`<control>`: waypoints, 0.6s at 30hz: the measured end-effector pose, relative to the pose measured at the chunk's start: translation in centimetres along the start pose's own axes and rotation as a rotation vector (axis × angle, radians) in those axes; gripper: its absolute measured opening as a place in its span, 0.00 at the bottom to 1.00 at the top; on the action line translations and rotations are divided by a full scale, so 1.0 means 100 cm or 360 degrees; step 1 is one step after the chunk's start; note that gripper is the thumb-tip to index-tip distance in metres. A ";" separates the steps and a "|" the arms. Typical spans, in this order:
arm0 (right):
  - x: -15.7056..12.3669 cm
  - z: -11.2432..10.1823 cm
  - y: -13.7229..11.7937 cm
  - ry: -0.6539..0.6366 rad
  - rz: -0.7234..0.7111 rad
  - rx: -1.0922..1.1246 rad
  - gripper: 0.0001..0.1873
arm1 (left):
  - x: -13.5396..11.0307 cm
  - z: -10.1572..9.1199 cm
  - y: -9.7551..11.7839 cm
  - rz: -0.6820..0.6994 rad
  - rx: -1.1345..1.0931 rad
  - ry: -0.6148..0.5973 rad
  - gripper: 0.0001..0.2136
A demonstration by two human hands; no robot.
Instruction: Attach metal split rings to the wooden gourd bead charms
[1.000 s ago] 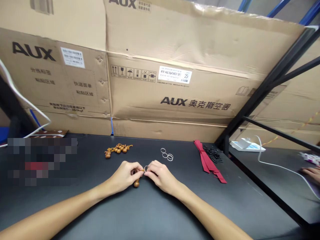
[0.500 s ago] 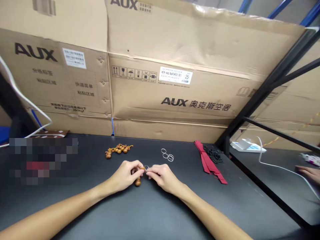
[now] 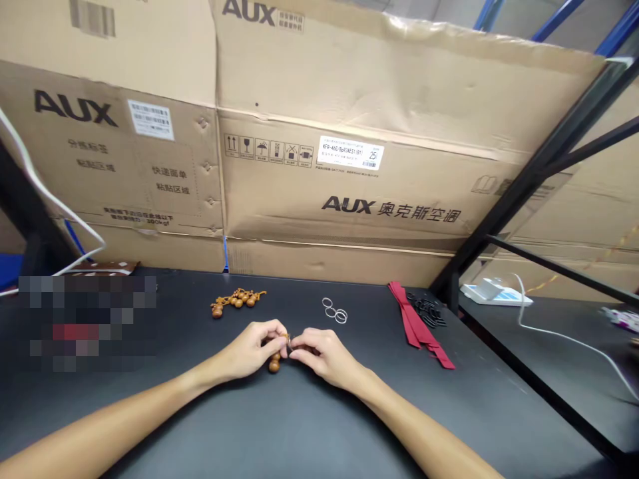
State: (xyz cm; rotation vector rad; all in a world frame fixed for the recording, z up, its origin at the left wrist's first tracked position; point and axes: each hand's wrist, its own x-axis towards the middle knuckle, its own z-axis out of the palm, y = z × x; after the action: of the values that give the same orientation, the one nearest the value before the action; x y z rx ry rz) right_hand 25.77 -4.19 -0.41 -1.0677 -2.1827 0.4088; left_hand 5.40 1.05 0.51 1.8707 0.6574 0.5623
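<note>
My left hand [image 3: 264,342] is closed in a pinch on the orange cord of a small brown gourd pendant [image 3: 274,364], which hangs below the fingers. Between the two hands a metal split ring [image 3: 289,340] shows nearly edge-on, at the cord's end. My right hand [image 3: 319,352] pinches this ring from the other side, thumb and forefinger together. Whether the cord runs through the ring is too small to tell. Beyond my left hand lies a cluster of similar gourd pendants [image 3: 239,299] with orange cords. Several loose split rings [image 3: 329,311] lie beyond my right hand.
Red fabric strips [image 3: 417,322] and a pile of black clasps [image 3: 428,310] lie at the right on the black table [image 3: 299,426]. Cardboard [image 3: 339,186] stands along the back. A black metal frame [image 3: 499,213] and a white cable [image 3: 564,336] are at the right.
The ring has turned from an open circle to nearly edge-on, and the right fingers have moved slightly left. The co-worker's hand at the far right has mostly left the view.
</note>
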 end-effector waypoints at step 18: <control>-0.001 0.004 0.000 -0.0056 -0.0028 -0.0016 0.13 | -0.004 0.003 0.008 -0.0023 0.0187 -0.0029 0.14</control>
State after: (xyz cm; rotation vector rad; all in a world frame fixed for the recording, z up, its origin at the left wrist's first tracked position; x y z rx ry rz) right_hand 25.57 -4.28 -0.77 -1.0536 -2.2255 0.4122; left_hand 5.46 0.33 1.12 1.9769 0.7045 0.5061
